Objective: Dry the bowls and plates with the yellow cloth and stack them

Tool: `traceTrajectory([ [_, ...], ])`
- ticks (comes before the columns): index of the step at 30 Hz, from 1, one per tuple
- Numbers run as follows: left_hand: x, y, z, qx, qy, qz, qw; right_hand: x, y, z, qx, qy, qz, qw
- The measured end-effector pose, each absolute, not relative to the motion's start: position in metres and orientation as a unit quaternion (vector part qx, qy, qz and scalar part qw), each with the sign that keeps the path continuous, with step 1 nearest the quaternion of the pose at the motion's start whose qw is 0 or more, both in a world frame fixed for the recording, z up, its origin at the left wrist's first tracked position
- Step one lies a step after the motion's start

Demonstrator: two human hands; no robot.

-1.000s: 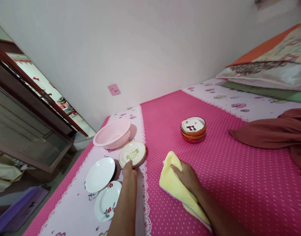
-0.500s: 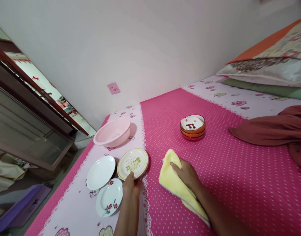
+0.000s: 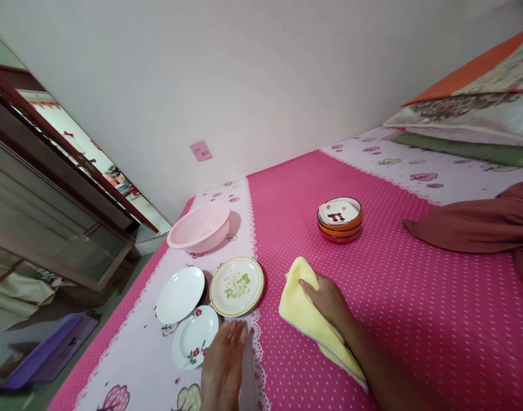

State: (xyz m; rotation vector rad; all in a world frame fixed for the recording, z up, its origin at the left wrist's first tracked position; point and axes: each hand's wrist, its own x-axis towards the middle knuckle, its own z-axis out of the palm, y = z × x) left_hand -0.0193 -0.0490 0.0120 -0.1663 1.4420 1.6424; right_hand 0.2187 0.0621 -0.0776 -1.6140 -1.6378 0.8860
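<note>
My left hand (image 3: 225, 354) is open, palm up, just below the yellow-rimmed plate (image 3: 236, 286) with a green leaf pattern, and holds nothing. Its edge overlaps a white plate with red flowers (image 3: 195, 335) in my view; whether they touch I cannot tell. A plain white plate (image 3: 181, 295) lies behind the flowered one. My right hand (image 3: 327, 299) is closed on a folded yellow towel (image 3: 301, 308), thumb on top and the other fingers hidden. Beyond it stands a stack of orange bowls (image 3: 339, 220), the top one white inside with a dark and red figure.
A pink basin (image 3: 200, 228) sits behind the plates, near the wall. On the right lie a reddish-brown cloth (image 3: 470, 225) and a pile of pillows (image 3: 470, 117). The bed's left edge drops to the floor, where a purple bin (image 3: 49, 354) stands by a door.
My left hand has let go of the yellow-rimmed plate, drawn back toward me and turned palm up. My right hand keeps hold of the towel. The view has shifted slightly.
</note>
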Motion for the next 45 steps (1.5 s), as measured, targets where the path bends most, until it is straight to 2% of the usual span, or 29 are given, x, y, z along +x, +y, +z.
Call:
traceTrajectory([
  [35, -0.031, -0.006, 0.023, -0.075, 0.584, 0.694, 0.414, 0.218, 0.061, -0.069, -0.612, -0.627, 0.348, 0.333],
  [45, -0.042, 0.018, 0.030, -0.035, 0.581, 0.666, 0.466, 0.217, 0.061, -0.072, -0.609, -0.630, 0.336, 0.346],
])
